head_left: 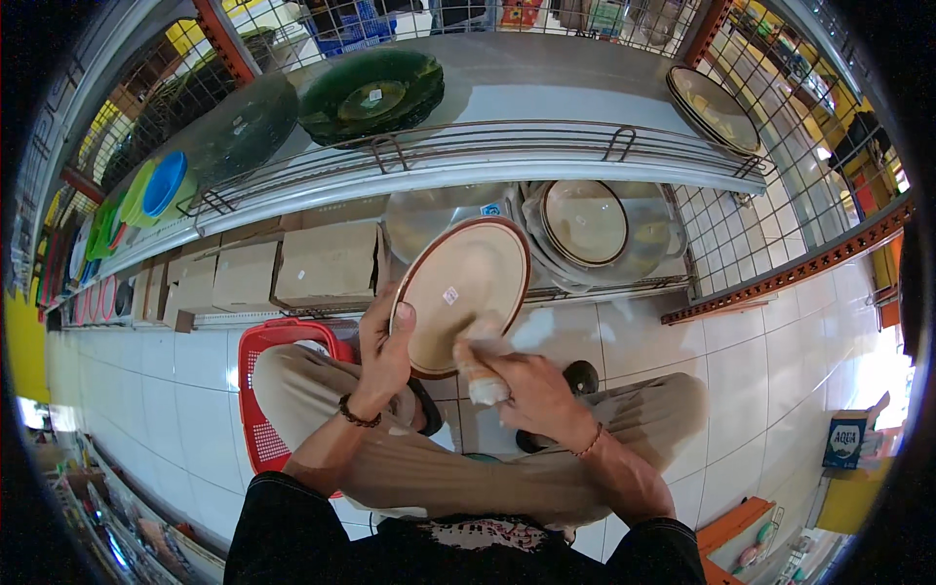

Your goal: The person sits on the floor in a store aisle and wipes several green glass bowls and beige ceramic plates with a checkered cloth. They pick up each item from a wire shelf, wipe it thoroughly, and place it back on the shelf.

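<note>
Tilted up in front of me is a cream oval plate [478,278] with a brown rim and a small white sticker on its face. My left hand [387,349] grips the plate's left edge, thumb on the front and fingers behind. A pale, crumpled cloth [482,375] is bunched in my right hand [531,388] and touches the plate's lower right face. That hand and the cloth are slightly blurred. Similar cream plates with brown rims [587,222] sit stacked on the lower shelf, just beyond the held plate.
Ahead, the upper shelf [546,93] with a wire guard carries green plates [370,96], a blue bowl [165,183] and more cream plates [717,109]. Cardboard boxes [327,261] line the lower shelf. A red plastic basket [255,414] stands on the tiles by my left knee.
</note>
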A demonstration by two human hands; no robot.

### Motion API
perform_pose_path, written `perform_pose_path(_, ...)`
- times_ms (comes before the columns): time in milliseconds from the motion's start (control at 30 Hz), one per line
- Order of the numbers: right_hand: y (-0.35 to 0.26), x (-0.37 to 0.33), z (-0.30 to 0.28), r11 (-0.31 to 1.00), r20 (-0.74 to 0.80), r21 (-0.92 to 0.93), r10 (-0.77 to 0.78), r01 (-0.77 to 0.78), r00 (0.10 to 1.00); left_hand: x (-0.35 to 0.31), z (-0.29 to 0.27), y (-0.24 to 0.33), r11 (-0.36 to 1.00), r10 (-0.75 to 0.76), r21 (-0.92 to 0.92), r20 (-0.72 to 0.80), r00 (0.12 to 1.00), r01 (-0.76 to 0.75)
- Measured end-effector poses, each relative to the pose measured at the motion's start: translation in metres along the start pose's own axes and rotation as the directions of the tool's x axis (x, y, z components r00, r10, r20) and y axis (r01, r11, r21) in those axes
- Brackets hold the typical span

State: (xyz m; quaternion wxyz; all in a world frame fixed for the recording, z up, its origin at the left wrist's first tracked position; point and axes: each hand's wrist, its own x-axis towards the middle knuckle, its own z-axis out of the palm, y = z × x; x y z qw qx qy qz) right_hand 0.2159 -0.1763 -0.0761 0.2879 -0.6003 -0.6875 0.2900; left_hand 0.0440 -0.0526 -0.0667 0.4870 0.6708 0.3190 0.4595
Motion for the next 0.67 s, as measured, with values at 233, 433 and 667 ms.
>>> perform_pose_path(233,-0.018,-0.003,-0.026,0.353,0.062,0.895,0.507,-0.273,0.86,-0.007,0.0,-0.009,0.944,-0.214,-0.255,0.01,0.977,0.209)
perform_pose_path(433,-0.007,-0.004,0.013,0.764,-0.479,0.629,0.239,0.14,0.844,-0.014,0.023,-0.003,0.979,-0.1,-0.161,0.166,0.981,0.127)
perform_pose_path(667,-0.016,0.001,-0.028,0.931,0.28,0.299,0.126,-0.211,0.952,-0.035,0.012,-0.034,0.807,-0.377,-0.454,0.094,0.922,0.376)
